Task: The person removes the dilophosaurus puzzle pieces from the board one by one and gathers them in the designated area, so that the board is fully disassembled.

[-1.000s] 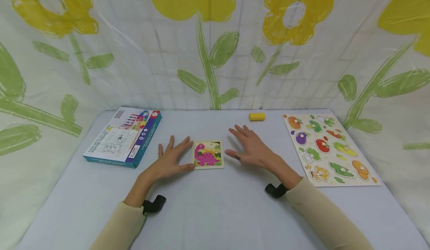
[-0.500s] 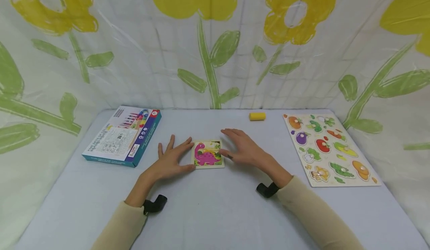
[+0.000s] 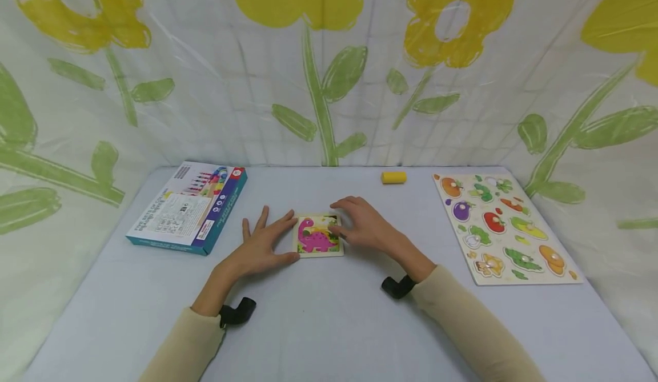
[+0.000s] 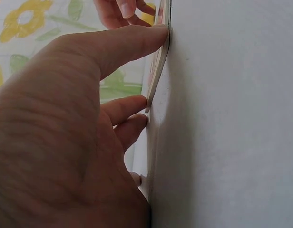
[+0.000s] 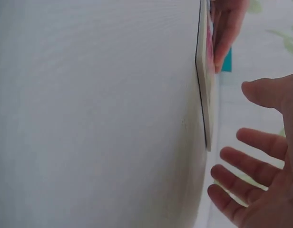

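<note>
A small square jigsaw puzzle point(image 3: 317, 238) with a pink dinosaur in a pale wooden frame lies flat on the table, in the middle of the head view. My left hand point(image 3: 262, 248) steadies it from the left: the thumb touches near its lower left corner and the forefinger its upper left corner, with the other fingers spread. Over the puzzle's right edge hovers my right hand point(image 3: 367, 225), thumb and fingers apart with nothing between them. From the right wrist, a gap shows between these fingertips point(image 5: 250, 90) and the puzzle's edge point(image 5: 203, 85).
On the left lies a white and blue box point(image 3: 187, 208). A yellow cylinder point(image 3: 393, 177) rests at the back, right of centre. To the right is a vegetable peg board point(image 3: 506, 230). A flower-printed curtain point(image 3: 205, 85) hangs behind the white-covered table point(image 3: 319, 325).
My right hand has come left, from beside the puzzle to over its right edge, its fingers drawn closer together. The left hand and the puzzle have stayed in place.
</note>
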